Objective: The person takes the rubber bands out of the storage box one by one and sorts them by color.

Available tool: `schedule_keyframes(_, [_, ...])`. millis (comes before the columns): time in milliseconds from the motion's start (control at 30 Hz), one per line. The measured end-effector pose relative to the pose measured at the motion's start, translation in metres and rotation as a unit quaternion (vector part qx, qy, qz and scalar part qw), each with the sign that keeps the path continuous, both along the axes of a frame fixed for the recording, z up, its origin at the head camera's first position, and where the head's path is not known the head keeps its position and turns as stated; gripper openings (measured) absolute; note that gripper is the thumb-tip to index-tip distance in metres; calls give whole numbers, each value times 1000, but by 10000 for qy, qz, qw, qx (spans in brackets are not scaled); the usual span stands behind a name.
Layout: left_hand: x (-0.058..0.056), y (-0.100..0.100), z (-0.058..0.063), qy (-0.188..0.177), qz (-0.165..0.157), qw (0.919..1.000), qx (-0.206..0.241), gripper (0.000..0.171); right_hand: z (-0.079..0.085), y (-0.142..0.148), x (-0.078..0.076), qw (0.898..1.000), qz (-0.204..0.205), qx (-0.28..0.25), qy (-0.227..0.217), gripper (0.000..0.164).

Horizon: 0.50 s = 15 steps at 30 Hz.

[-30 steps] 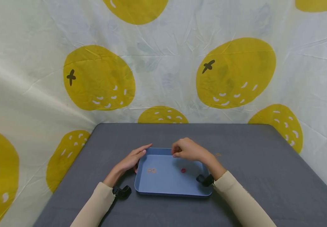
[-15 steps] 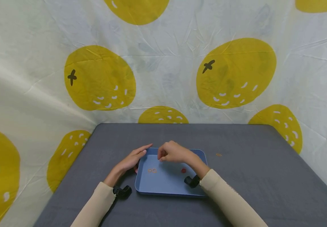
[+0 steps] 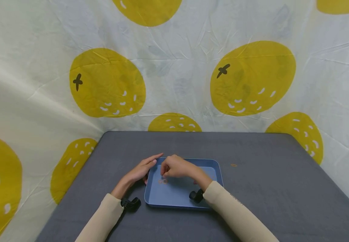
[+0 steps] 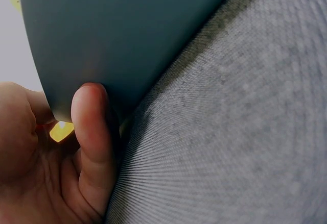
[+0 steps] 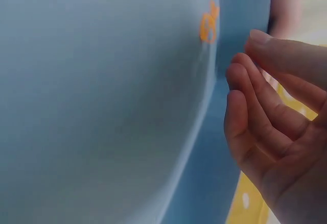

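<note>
The grey desk (image 3: pixel 268 188) lay wide and bare around the blue tray (image 3: pixel 177 195), with open room on every side. The left hand (image 3: pixel 139 171) rested with straight fingers against the tray's left rim, thumb pressed to its wall. The right hand (image 3: pixel 176 167) hovered over the tray with loosely curled fingers, holding nothing that could be seen, just above two orange rings (image 3: pixel 162 181) lying inside. One ring (image 3: pixel 233 165) lay out on the desk, seemingly left to collect.

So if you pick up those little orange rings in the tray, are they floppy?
Probably floppy: the orange rings look thin, like rubber bands. They seem very light, lying flat in the blue tray. Likely fiddly to pinch; the right hand hovers just above them.
</note>
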<state>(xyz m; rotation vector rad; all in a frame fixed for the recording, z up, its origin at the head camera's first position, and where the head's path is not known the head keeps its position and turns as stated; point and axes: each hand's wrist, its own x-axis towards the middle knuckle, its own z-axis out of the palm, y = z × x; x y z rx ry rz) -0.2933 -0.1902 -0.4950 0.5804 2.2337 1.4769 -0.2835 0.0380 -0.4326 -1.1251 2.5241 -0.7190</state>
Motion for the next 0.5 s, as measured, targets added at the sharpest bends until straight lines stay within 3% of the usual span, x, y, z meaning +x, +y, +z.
schedule_keyframes(267, [0,-1,0,79,61,9999,-90,49,-11,-16,0,9998,80,91,-157,4])
schedule_keyframes(500, [-1,-1,3,27,67,9999,-79,50,-14,-19,1,9999,83,66,24,8])
